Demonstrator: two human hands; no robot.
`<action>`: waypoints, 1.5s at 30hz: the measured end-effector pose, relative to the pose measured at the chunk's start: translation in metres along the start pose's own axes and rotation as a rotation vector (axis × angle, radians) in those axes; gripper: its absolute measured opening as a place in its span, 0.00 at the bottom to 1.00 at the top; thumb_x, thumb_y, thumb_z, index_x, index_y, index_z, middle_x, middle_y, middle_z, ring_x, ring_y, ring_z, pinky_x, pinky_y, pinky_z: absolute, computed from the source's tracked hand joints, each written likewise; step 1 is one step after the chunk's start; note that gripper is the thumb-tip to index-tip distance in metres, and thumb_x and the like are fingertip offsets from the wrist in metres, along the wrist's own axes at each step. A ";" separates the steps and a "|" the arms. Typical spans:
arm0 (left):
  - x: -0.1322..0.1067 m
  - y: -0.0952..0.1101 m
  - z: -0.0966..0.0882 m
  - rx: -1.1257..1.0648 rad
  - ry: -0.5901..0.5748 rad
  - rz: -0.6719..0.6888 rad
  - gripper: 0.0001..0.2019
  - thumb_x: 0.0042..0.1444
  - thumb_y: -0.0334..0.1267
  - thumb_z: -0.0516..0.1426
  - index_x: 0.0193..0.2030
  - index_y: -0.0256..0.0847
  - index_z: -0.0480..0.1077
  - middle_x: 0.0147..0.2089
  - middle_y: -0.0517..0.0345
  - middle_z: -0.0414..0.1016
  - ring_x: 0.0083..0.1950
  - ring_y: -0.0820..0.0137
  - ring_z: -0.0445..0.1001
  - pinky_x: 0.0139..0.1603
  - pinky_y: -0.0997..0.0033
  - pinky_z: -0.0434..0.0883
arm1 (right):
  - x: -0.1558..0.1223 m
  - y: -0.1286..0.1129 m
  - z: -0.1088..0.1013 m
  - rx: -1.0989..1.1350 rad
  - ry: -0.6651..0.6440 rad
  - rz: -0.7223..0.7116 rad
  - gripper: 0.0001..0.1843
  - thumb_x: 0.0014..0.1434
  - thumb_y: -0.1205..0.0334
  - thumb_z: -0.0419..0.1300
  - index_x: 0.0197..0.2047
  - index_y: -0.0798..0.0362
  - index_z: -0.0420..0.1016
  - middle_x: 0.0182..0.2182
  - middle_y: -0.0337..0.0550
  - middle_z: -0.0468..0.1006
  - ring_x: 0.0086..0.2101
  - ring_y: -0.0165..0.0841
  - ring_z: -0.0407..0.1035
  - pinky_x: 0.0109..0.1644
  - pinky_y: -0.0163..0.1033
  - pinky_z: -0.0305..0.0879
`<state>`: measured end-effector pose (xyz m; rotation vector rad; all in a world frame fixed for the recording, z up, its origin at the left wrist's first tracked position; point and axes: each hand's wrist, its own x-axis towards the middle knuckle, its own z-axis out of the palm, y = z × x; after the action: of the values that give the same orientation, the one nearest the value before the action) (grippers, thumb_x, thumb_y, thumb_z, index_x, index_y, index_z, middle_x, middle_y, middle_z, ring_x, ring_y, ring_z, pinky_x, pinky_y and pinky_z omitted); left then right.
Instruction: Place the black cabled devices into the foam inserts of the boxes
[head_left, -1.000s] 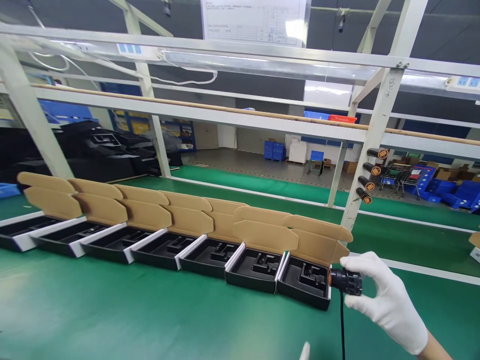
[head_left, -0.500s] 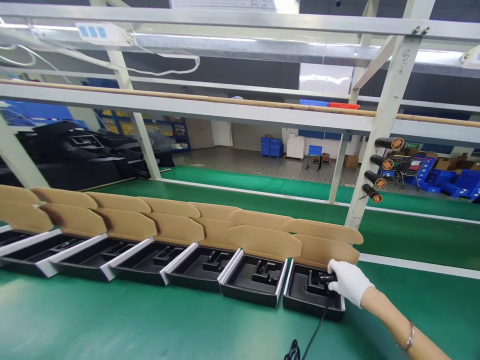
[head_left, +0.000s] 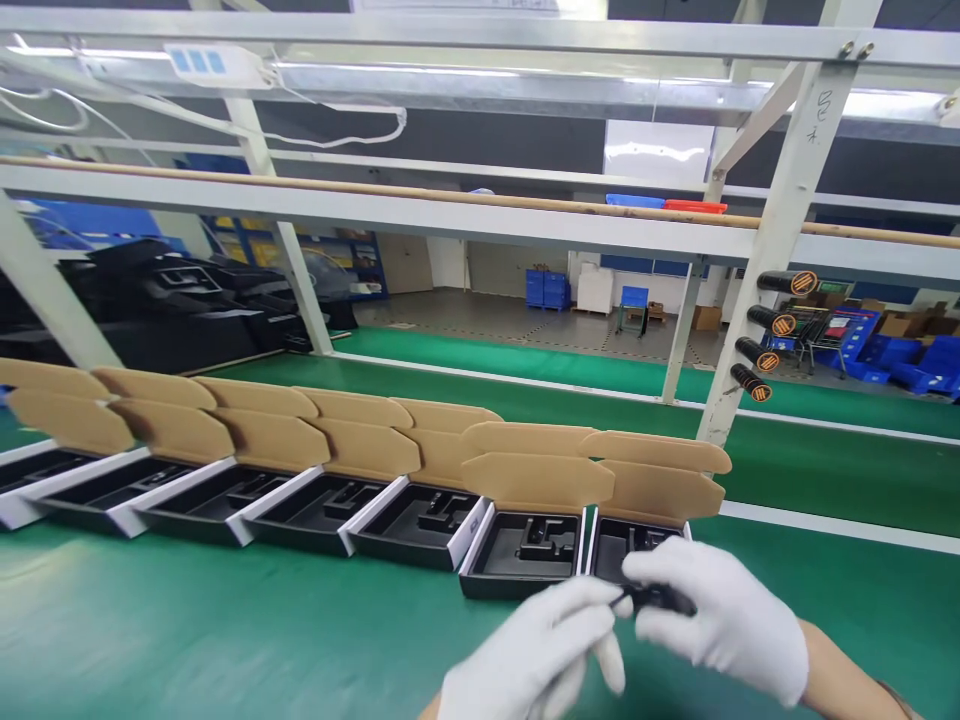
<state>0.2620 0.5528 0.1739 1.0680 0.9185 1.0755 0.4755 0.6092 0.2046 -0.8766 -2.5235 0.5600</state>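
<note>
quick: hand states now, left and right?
Left hand: curled, touching the end of the black part; grip cannot be told.
Right hand: closed on the black part.

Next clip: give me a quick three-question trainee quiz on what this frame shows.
1. True or false: the right hand grips a small black part, with the left hand touching it.
2. The hands are at which box of the row? A leftmost; B middle; C rightmost box.
3. How many black cylinders stick out from the right post?
Key: 1 true; 2 C; 3 four.
</note>
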 end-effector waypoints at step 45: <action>0.069 -0.067 -0.149 1.942 0.202 1.048 0.18 0.53 0.58 0.60 0.45 0.53 0.77 0.53 0.56 0.77 0.51 0.55 0.76 0.50 0.56 0.74 | -0.129 0.200 0.009 -0.543 -0.088 0.592 0.23 0.55 0.70 0.57 0.54 0.49 0.74 0.49 0.50 0.76 0.48 0.43 0.71 0.54 0.48 0.67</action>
<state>0.1518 0.6433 0.0679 3.3324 1.6024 0.8008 0.6610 0.6673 0.0674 -1.8596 -2.5100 0.0554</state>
